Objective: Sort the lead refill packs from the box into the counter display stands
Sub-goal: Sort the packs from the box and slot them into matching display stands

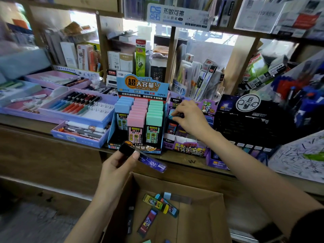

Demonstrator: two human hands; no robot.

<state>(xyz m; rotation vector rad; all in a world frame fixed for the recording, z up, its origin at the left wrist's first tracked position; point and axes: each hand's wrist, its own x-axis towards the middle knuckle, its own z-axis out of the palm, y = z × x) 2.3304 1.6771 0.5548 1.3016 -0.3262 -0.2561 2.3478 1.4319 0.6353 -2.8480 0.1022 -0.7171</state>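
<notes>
Above the box (206, 204): left hand (114, 167) fingers grip one purple pack (152, 162), long axis slanting, black cap upper-left.
On the purple stand (185, 149): right hand (192, 118) fingers pinch one blue-capped pack (175, 118).
Box floor: five loose packs (152, 201) plainly visible, lying flat.

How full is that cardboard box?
Nearly empty: the cardboard box holds only a handful of loose lead refill packs, scattered across its mostly bare bottom.
</notes>
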